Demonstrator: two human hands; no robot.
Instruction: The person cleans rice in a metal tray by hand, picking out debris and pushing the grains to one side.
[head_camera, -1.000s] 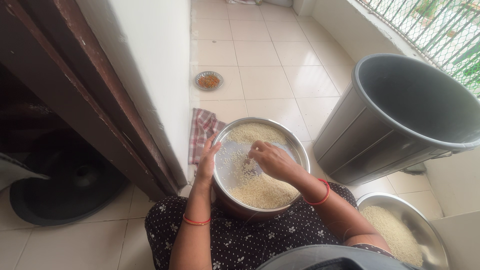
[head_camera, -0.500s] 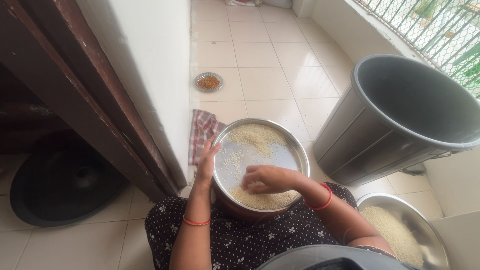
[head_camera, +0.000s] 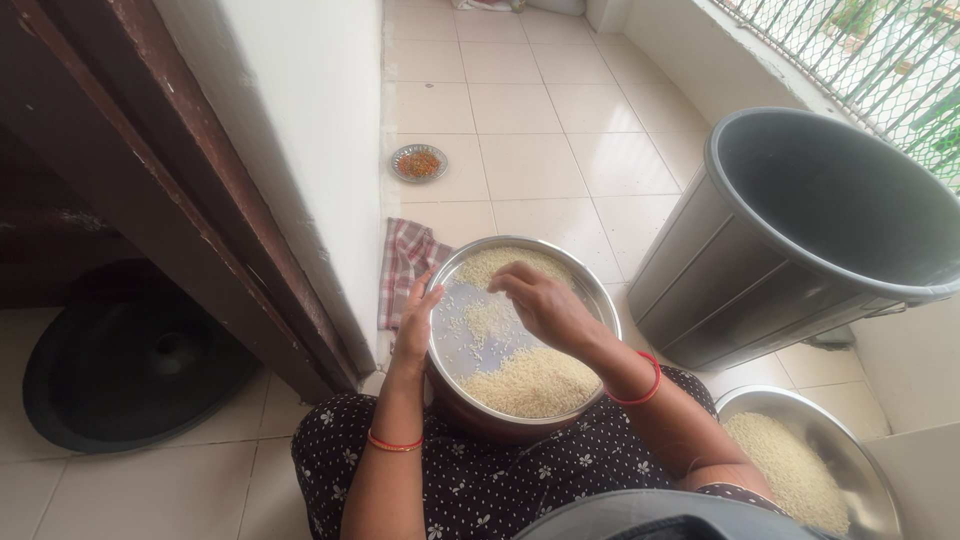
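Sat on the tiled floor (head_camera: 530, 160) with a round steel plate (head_camera: 592, 290) of pale rice (head_camera: 528, 382) resting on the lap. Gripped the plate's left rim with the left hand (head_camera: 416, 322), fingers curled over the edge. Reached the right hand (head_camera: 545, 305) over the plate's middle, fingertips (head_camera: 502, 284) drawn close together just above the scattered grains; cannot tell whether any grain was pinched. Kept a checked cloth (head_camera: 405, 262), a small dish (head_camera: 418, 162), a grey bin (head_camera: 800, 225) and a second rice plate (head_camera: 860, 460) nearby.
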